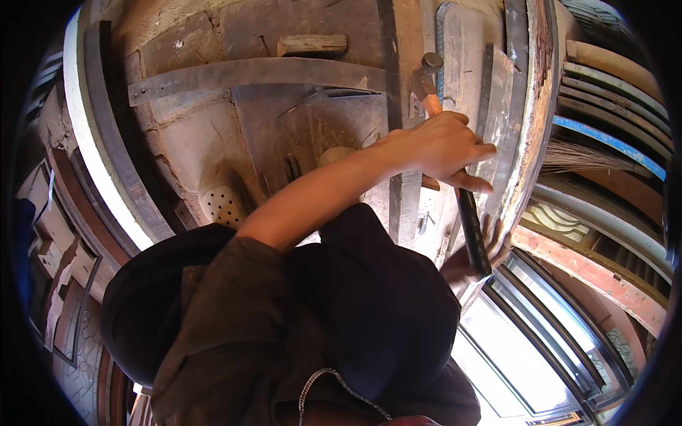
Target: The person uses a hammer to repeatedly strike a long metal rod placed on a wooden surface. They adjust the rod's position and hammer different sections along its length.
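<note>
My left hand (444, 149) reaches across to the right, palm down, wrapped around the middle of a claw hammer (471, 227). The hammer's dark metal head points away from me, above an orange neck; its black grip runs back toward my right knee. Beneath the hammer lie a pale, worn board (458, 92) and a narrower grey wood strip (495, 99). Beside the grip's near end, my right hand (497, 238) is at the wooden edge, shaded and blurred; the handle and my knee partly hide it, so its fingers are unclear.
A long curved-looking plank (263, 73) crosses the floor, with a short wood block (312, 45) beyond it. My perforated clog (222, 204) stands on the floor. Stacked boards (614, 92) and glazed frames (526, 348) line the right side; a white-edged beam (92, 142) stands left.
</note>
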{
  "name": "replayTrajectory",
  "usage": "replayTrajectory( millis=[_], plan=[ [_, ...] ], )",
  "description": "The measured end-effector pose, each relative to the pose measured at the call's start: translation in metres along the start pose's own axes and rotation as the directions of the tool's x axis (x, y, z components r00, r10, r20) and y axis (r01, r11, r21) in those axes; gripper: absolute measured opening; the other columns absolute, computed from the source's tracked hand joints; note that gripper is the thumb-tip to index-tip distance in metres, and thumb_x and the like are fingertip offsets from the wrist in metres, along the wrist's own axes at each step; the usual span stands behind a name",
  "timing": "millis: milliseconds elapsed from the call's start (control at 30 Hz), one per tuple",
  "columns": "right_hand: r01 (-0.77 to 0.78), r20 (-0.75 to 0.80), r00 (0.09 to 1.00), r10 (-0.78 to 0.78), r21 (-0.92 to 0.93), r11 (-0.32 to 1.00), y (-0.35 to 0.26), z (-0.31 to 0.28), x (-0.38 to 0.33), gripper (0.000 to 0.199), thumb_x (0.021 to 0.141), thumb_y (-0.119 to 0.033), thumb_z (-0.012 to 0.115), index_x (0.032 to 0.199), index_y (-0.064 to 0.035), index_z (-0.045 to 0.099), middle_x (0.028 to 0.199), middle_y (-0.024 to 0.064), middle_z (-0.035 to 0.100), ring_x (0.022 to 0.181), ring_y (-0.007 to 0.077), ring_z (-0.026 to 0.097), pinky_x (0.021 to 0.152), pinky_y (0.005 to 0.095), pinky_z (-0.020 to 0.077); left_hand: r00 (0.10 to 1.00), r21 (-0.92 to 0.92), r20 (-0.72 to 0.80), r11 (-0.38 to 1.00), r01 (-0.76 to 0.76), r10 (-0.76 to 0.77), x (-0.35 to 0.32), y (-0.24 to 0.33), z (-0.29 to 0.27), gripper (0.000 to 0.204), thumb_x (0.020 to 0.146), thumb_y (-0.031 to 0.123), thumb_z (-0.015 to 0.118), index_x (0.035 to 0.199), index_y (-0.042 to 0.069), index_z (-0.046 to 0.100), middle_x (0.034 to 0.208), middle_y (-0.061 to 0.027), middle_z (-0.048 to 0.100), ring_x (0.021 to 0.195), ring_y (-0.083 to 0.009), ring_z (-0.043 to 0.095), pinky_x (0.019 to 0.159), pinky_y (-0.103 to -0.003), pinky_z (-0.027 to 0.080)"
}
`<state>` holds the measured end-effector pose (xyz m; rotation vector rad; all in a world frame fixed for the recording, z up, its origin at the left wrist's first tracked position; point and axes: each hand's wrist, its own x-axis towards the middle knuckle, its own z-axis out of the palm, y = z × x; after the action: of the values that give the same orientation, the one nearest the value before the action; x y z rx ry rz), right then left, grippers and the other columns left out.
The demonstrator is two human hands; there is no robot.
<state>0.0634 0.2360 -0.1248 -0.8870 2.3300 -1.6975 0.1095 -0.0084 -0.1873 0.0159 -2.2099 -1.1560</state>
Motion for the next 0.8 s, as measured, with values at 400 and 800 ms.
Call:
replayTrajectory(
  millis=[400, 800],
  plan=[
    [0.231, -0.255, 0.964, 0.073, 0.941, 0.247, -0.068, 0.043, 0.048, 0.053, 0.087, -0.065, 0.049, 0.076, -0.0126, 0.047, 0.056, -0.0020, 0.041, 0.050, 0.0120, 0.042, 0.059, 0.0298, 0.0394, 0.315, -0.361, -0.612, 0.611, 0.705, -0.725, -0.007, -0.172, -0.057, 0.064, 0.086, 0.057, 0.060, 0.103, -0.004, 0.055, 0.088, -0.0266, 0.059, 0.083, -0.0373, 0.060, 0.070, -0.043, 0.047],
    [0.387, -0.264, 0.920, -0.290, 0.487, 0.783, -0.111, 0.108, 0.174, 0.045, 0.085, -0.056, 0.050, 0.073, -0.0127, 0.047, 0.056, 0.0000, 0.041, 0.050, 0.0140, 0.043, 0.052, 0.0312, 0.0388, 0.237, -0.501, -0.512, 0.512, 0.698, -0.825, 0.041, -0.218, -0.056, 0.078, 0.086, 0.057, 0.061, 0.113, -0.015, 0.048, 0.104, -0.0409, 0.056, 0.102, -0.0478, 0.058, 0.085, -0.045, 0.048]
  ],
)
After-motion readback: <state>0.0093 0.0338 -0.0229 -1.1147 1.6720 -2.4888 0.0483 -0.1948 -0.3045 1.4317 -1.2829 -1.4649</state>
